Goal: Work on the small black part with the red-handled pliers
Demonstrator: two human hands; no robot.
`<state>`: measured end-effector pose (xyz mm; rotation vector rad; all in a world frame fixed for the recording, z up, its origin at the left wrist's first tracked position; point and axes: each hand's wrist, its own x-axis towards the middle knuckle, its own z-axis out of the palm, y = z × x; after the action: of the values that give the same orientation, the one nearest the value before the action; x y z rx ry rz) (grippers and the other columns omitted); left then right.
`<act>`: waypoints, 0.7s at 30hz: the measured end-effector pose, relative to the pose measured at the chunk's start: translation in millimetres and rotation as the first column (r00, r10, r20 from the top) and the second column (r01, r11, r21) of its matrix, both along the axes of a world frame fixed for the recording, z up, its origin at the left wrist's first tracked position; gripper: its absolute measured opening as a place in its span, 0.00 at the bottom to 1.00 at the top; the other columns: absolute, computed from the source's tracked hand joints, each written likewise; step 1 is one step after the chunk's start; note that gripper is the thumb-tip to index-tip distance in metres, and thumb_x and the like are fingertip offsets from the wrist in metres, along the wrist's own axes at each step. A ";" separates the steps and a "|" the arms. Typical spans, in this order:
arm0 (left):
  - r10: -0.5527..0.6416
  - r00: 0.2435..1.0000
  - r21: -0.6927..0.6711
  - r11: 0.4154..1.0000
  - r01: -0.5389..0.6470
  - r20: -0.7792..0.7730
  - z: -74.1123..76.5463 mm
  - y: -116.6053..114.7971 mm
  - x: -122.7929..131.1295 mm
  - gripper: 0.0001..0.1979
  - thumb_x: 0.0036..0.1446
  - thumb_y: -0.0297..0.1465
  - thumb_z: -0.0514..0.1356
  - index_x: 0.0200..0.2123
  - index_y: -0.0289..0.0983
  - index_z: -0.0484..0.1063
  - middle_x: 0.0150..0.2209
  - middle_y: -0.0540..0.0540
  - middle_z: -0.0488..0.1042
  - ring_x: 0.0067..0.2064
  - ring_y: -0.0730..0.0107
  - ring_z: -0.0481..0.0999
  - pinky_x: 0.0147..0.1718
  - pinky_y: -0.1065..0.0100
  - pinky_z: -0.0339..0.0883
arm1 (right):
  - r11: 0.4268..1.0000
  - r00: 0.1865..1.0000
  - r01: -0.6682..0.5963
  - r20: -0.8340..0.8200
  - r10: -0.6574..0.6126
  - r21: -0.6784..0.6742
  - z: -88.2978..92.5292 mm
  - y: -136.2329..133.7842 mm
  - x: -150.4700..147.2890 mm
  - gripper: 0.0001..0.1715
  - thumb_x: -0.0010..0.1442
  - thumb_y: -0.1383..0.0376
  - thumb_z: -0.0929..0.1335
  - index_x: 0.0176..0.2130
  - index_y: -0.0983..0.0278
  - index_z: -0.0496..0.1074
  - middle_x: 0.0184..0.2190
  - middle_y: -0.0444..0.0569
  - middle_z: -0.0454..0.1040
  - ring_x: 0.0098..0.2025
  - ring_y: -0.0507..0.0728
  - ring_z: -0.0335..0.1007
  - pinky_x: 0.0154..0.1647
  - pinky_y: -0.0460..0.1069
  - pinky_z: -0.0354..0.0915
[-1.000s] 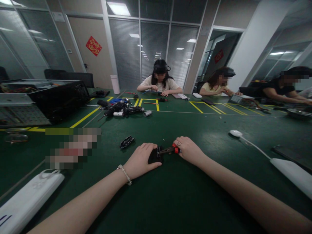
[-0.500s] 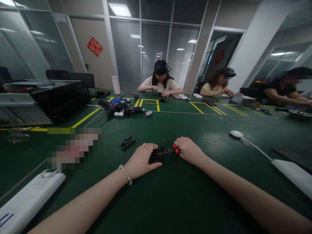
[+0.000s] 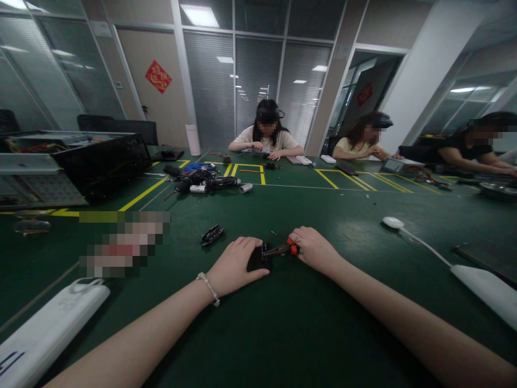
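Observation:
On the green table, my left hand (image 3: 236,264) is closed around a small black block-like part (image 3: 258,258), with the thumb along its near side and the fingers over its far side. My right hand (image 3: 315,249) grips a pair of pliers (image 3: 278,250) by the red handles. The dark jaws point left and reach the right edge of the black part; whether they pinch anything there is too small to tell. A second black piece (image 3: 212,235), open-topped, lies beyond my left hand. A tiny sliver (image 3: 273,233) rests just past the plier jaws.
A dark computer case (image 3: 100,167) stands at the left. Tangled black cables and tools (image 3: 202,180) lie farther back. White devices, a power bank (image 3: 56,328) and one with a cable (image 3: 484,291), flank my arms. Several people sit across the table (image 3: 388,334).
Hardly anything differs. The view has shifted very slightly, while both hands, the pliers and the black part keep the same position relative to each other.

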<state>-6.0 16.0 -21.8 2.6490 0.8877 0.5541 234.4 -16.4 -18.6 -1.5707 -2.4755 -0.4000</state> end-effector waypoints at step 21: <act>-0.004 1.000 0.005 1.000 0.004 0.002 -1.3 0.4 -0.4 0.27 0.48 0.45 0.57 0.49 0.39 0.58 0.47 0.45 0.64 0.49 0.59 0.63 0.45 0.60 0.58 | 1.000 1.000 0.006 0.028 -0.007 0.016 -0.3 0.3 -0.3 0.13 0.44 0.73 0.65 0.35 0.67 0.65 0.32 0.50 0.66 0.34 0.55 0.59 0.35 0.49 0.55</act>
<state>-6.4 16.4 -23.1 2.6535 0.8810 0.5587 234.1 -16.1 -18.9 -1.5784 -2.4821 -0.4440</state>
